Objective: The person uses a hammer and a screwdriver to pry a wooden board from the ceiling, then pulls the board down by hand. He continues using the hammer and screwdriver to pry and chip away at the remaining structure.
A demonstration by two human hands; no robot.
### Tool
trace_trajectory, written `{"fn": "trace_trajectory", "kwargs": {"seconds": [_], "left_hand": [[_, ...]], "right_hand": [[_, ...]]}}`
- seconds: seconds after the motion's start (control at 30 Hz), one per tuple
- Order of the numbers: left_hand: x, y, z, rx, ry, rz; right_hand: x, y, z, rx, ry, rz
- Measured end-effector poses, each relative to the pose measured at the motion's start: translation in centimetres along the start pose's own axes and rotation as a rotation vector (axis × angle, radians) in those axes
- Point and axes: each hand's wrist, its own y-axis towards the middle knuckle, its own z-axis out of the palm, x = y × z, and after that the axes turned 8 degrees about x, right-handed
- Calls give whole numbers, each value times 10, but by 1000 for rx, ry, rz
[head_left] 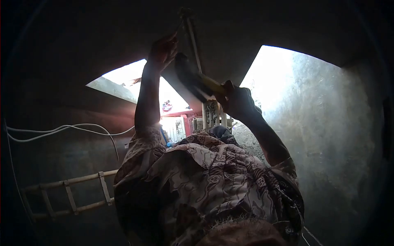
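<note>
Your right hand (pixel 238 100) is gripping a yellow-handled tool (pixel 199 84); your left hand (pixel 163 51) is hovering, fingers shut, beside a rod (pixel 193 37), contents unclear.

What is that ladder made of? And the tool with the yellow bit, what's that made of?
The ladder looks like pale wood or bamboo: round, matt poles with crosswise rungs. The tool in the right hand has a yellow handle, probably plastic or rubber, judging by its bright, even colour. Its dark head may be metal, but the dim light leaves that open.
</note>
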Motion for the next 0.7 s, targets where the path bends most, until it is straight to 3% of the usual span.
{"fn": "trace_trajectory", "kwargs": {"seconds": [0.07,0.13,0.47,0.53,0.63,0.7], "left_hand": [[2,17,-10,-125,-52,-80],[-5,18,-9,29,-62,-184],[-13,30,10,67,-146,-195],[-13,31,15,-71,-110,-213],[-6,31,13,-81,-168,-133],[0,38,1,23,-220,-123]], "right_hand": [[1,3,1,-6,-57,-65],[3,4,2,-18,-114,-124],[12,10,-9,-55,-147,-171],[14,12,-14,-68,-153,-191],[17,13,-20,-87,-115,-211],[24,15,-24,-173,-126,-354]]}}
